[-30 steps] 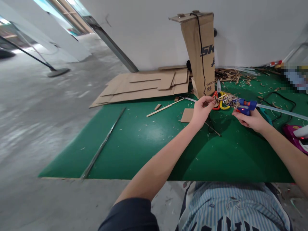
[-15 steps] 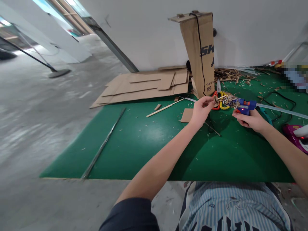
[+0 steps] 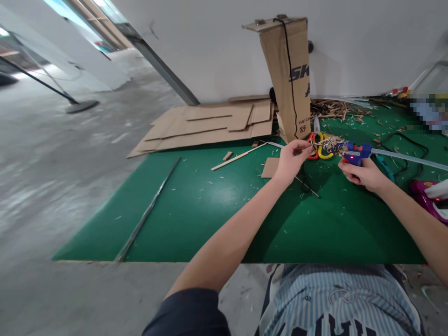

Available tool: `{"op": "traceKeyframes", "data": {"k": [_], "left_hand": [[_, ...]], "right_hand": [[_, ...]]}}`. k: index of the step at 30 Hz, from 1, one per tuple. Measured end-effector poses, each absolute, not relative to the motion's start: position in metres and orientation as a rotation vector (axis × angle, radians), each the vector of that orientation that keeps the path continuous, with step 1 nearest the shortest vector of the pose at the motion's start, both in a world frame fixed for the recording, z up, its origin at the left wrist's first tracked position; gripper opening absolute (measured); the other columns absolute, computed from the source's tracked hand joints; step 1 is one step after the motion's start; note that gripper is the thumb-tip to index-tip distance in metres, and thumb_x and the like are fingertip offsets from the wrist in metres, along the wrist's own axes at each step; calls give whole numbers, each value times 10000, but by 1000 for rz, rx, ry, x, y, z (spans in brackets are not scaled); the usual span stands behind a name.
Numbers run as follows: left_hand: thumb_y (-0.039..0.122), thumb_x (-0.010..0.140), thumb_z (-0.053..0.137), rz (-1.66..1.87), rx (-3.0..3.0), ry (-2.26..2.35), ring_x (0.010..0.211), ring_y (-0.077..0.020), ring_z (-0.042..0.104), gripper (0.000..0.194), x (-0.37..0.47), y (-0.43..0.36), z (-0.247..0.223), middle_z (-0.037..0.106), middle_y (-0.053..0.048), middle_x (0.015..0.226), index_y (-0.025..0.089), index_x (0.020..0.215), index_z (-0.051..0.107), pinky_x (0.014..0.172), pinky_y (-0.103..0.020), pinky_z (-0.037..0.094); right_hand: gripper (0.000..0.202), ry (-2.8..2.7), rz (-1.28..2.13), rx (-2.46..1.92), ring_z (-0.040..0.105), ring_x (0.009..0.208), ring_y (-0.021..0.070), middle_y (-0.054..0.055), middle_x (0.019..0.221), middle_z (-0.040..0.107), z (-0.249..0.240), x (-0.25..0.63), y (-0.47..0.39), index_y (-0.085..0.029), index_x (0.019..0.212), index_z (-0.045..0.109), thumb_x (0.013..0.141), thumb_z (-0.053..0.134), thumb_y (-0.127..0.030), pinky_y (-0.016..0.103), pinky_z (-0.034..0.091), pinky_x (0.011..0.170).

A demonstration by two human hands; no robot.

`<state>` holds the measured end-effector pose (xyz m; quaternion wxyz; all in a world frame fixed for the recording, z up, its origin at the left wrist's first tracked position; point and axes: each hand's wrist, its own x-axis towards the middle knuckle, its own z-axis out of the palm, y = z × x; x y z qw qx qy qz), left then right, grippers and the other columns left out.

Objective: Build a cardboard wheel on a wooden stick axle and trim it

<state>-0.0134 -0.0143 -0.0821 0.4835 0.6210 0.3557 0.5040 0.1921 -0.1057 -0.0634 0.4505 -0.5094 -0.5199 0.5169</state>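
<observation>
Over green table (image 3: 210, 219), pinching small piece (image 3: 313, 147) in left hand (image 3: 290, 162), gripping glue gun (image 3: 354, 154) in right hand (image 3: 367, 174). Barely shifted since a second ago; apparently mid-step.

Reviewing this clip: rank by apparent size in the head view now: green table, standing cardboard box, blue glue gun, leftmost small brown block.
Largest to smallest:
1. green table
2. standing cardboard box
3. blue glue gun, partly covered by the right hand
4. leftmost small brown block
</observation>
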Motion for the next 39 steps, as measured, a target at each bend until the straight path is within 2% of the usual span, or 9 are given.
{"op": "traceKeyframes", "data": {"k": [8,20,29,39], "left_hand": [[232,805,730,1207,1506,859,783,-139,662,68,-13,-15,-83,723,-40,858,179,833,697,740,-288,558],[186,798,726,1203,1445,871,785,-141,675,40,-12,-13,-82,735,-37,843,175,836,726,753,-294,562],[220,817,720,1204,1455,896,807,-159,685,67,-13,-12,-84,747,-47,862,180,869,735,728,-296,563],[209,838,696,1204,1460,877,759,-136,660,81,-14,-12,-83,743,-52,832,156,873,747,694,-254,524]], "right_hand": [[367,-1283,1274,-1257,307,372,40,-95,487,407,-64,193,-106,-221,770,511,765,782,-469,217,183,358],[411,-1247,1292,-1275,306,363,39,-99,478,407,-61,190,-107,-227,740,485,702,823,-458,215,168,354],[427,-1243,1305,-1286,300,370,37,-101,472,404,-62,191,-107,-226,739,483,697,818,-488,221,162,369],[423,-1252,1316,-1295,296,363,43,-103,434,392,-63,192,-107,-228,731,475,685,809,-485,233,166,374]]}}
